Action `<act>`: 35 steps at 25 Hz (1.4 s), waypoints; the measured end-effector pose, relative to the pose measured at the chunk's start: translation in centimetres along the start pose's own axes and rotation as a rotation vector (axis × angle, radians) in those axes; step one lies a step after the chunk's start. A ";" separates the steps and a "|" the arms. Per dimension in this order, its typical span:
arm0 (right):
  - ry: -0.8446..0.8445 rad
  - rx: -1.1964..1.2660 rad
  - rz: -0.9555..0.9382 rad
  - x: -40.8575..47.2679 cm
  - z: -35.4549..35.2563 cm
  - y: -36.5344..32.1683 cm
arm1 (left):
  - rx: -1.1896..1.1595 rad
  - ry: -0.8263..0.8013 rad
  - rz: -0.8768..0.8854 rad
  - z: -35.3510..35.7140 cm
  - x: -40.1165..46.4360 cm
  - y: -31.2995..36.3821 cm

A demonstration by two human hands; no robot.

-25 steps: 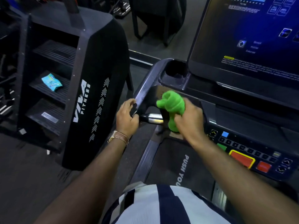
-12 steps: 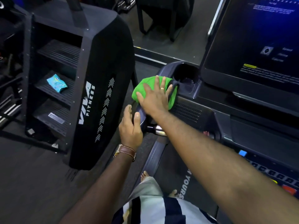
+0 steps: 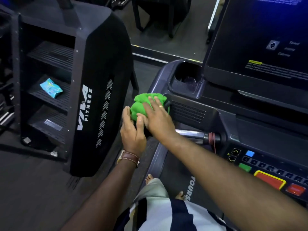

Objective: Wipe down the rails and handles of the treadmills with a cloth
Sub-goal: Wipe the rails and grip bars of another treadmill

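A bright green cloth point(image 3: 141, 105) is bunched on the left handrail point(image 3: 160, 74) of the treadmill, just below the cup holder point(image 3: 185, 77). My right hand point(image 3: 156, 117) lies flat on the cloth and presses it against the rail. My left hand point(image 3: 133, 132), with a brown watch strap at the wrist, rests with fingers apart on the rail's outer side, touching the cloth's lower edge. A chrome grip bar point(image 3: 191, 133) runs to the right from under my right wrist.
The treadmill screen point(image 3: 260, 39) and the button panel point(image 3: 266, 172) fill the right side. A black VIVA FITNESS machine point(image 3: 93, 97) stands close on the left, with a blue packet point(image 3: 50, 88) on one of its steps. My bare feet stand on the treadmill belt point(image 3: 176, 177).
My right hand drew the cloth down the rail towards me, from beside the cup holder, after lifting it off the chrome bar. The cloth is more bunched. My left hand stayed on the rail.
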State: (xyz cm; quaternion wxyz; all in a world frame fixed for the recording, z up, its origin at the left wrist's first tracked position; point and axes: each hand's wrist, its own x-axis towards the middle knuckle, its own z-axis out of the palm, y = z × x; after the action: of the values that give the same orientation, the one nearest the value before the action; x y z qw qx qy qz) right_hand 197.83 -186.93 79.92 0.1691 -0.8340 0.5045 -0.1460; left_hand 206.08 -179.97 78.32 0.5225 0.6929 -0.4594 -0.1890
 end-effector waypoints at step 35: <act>-0.120 -0.644 0.081 -13.4 -7.9 6.5 | 0.367 -0.084 0.261 0.4 0.4 -0.4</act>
State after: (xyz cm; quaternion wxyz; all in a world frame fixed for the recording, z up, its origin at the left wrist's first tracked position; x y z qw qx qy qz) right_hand 183.43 -178.92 83.23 -0.0681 -0.8311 0.5466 0.0774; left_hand 206.15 -180.48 77.84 0.3881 0.7026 -0.5932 -0.0617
